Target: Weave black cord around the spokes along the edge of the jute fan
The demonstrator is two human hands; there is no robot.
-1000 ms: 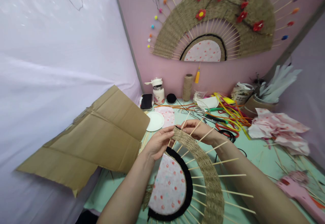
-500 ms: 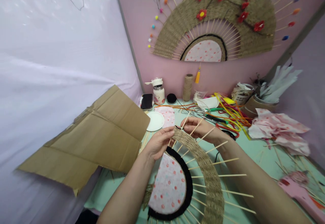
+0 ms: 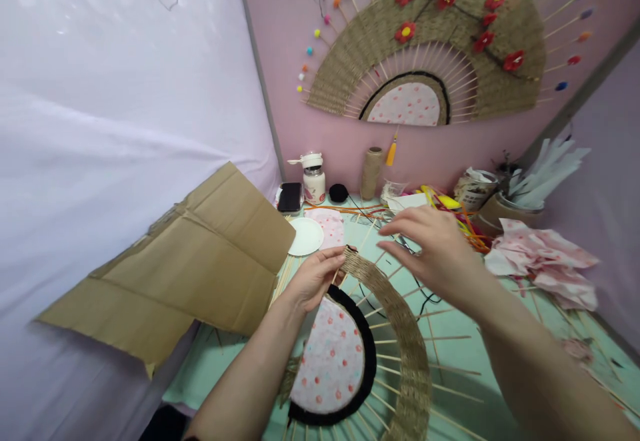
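Currently | left hand (image 3: 314,280) pinching woven band (image 3: 413,341) by its end | right hand (image 3: 437,248) half spread, empty, near sticks (image 3: 389,358)

— Looks like what, along the woven band (image 3: 413,334)?
— Like rough, matt, ridged cord, with smooth, bare wood for the sticks (image 3: 450,338).
— And around the printed panel (image 3: 330,364)?
— Fuzzy, matt edging (image 3: 369,354); on the panel itself, a flat, dull finish, too unclear to call cloth or paper.
— Elsewhere?
— Matt, creased cardboard (image 3: 195,254); sheeting (image 3: 125,81) with glossy glints near the top; smooth, plastic-looking bottle (image 3: 314,186); crumpled, dull printed scrap (image 3: 540,258); even-surfaced bench (image 3: 203,371).
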